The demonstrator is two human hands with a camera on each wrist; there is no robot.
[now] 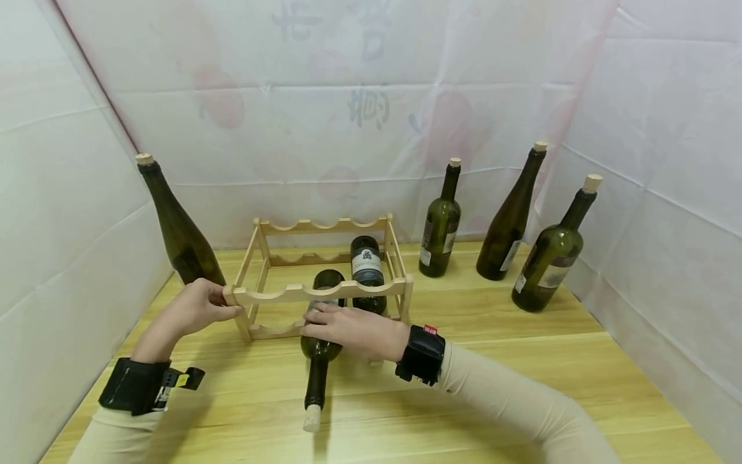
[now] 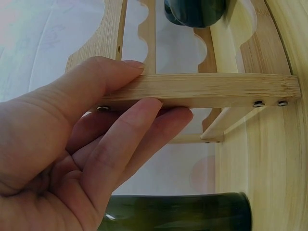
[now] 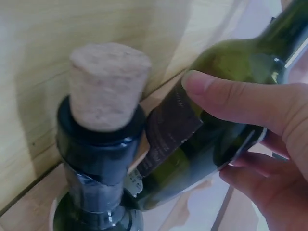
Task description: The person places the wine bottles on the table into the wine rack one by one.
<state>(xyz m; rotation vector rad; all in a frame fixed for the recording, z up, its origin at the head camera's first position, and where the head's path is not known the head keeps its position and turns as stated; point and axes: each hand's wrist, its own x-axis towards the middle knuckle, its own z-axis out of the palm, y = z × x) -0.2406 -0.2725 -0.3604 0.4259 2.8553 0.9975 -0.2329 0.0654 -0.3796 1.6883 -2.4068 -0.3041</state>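
A light wooden wine rack (image 1: pixel 301 293) stands in the middle of the table. My left hand (image 1: pixel 194 309) pinches its front left post (image 2: pixel 207 90) between thumb and fingers. With my right hand (image 1: pixel 359 328) I grip a dark green wine bottle (image 1: pixel 321 348) around its body. This bottle lies with its base inside the rack, under the upper front rail, and its corked neck pointing toward me. In the right wrist view, my thumb presses beside its dark label (image 3: pixel 171 130). Another bottle (image 1: pixel 367 263) lies in the rack to the right; its corked neck (image 3: pixel 96 187) shows close to that camera.
A tall green bottle (image 1: pixel 188 235) stands left of the rack, close by my left hand. Three corked bottles stand on the right: one near the rack (image 1: pixel 440 225), a slimmer one (image 1: pixel 507 229) and one farther right (image 1: pixel 547 258). White cloth walls (image 1: pixel 348 148) enclose the table.
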